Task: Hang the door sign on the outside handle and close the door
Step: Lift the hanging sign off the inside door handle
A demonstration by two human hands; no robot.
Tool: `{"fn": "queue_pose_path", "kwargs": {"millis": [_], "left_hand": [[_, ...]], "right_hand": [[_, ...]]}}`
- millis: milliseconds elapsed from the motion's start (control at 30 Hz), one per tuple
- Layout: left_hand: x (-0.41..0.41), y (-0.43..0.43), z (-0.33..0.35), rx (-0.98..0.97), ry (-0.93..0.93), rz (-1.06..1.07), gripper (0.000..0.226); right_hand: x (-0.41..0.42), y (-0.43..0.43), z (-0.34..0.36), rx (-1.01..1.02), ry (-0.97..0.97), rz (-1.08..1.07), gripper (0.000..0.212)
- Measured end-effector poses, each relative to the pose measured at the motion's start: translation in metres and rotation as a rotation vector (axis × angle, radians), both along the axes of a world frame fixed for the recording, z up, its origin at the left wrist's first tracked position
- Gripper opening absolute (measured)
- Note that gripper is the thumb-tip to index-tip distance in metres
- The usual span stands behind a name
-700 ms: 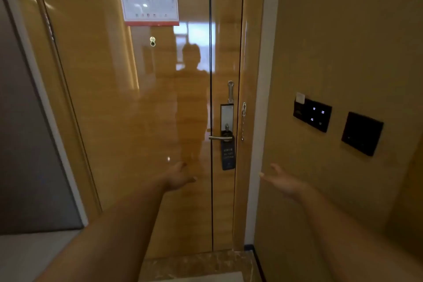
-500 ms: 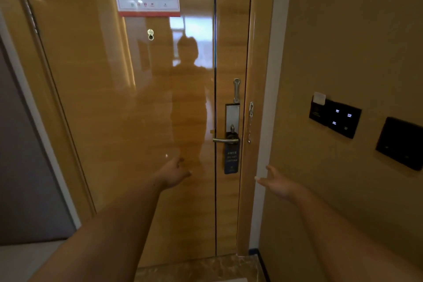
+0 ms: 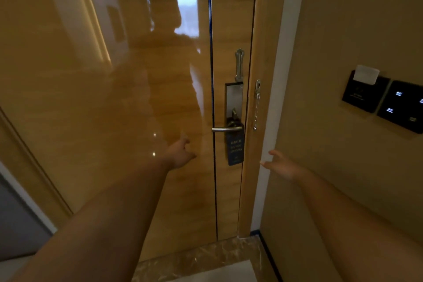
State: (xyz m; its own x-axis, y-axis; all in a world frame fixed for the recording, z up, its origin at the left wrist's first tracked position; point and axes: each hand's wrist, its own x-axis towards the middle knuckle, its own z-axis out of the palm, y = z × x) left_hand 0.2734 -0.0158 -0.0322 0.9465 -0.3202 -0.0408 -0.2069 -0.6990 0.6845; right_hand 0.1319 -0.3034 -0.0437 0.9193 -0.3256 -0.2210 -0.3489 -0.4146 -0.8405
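Dim warm interior light, glossy door [image 3: 137, 98] mirroring a bright window at top centre, small glare specks mid-frame, soft overall blur, wide-angle bowing at edges, sign [image 3: 235, 149] lettering perhaps illegible

Both bare arms reach forward. The left hand [image 3: 179, 154] has its fingers loosely extended and holds nothing — the right hand [image 3: 281, 165], level with it and well apart, is spread open, palm turned inward.
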Motion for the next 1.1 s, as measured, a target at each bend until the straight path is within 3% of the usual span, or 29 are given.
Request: {"fn": "queue_pose_path", "kwargs": {"millis": [200, 400, 633, 800, 1000, 1100], "left_hand": [[0.058, -0.048, -0.006, -0.005, 0.042, -0.038, 0.066], [0.128, -0.095, -0.026, 0.004, 0.009, -0.057, 0.068], [0.173, -0.138, -0.054, -0.061, -0.096, -0.087, 0.048], [0.189, -0.139, -0.072, -0.058, -0.174, -0.157, 0.026], [0.199, -0.132, -0.086, -0.163, -0.107, -0.240, 0.030], [0.204, -0.130, -0.088, -0.196, -0.068, -0.264, 0.027]], "right_hand": [[0.068, -0.037, -0.014, -0.034, 0.086, -0.001, 0.059], [0.159, -0.059, -0.047, 0.014, 0.136, 0.047, 0.063], [0.241, -0.062, -0.083, 0.194, 0.087, 0.147, 0.035], [0.277, -0.060, -0.115, 0.099, -0.059, 0.145, 0.064], [0.297, -0.069, -0.142, 0.194, -0.019, 0.131, 0.057], [0.297, -0.073, -0.148, 0.143, -0.024, 0.146, 0.049]]}}
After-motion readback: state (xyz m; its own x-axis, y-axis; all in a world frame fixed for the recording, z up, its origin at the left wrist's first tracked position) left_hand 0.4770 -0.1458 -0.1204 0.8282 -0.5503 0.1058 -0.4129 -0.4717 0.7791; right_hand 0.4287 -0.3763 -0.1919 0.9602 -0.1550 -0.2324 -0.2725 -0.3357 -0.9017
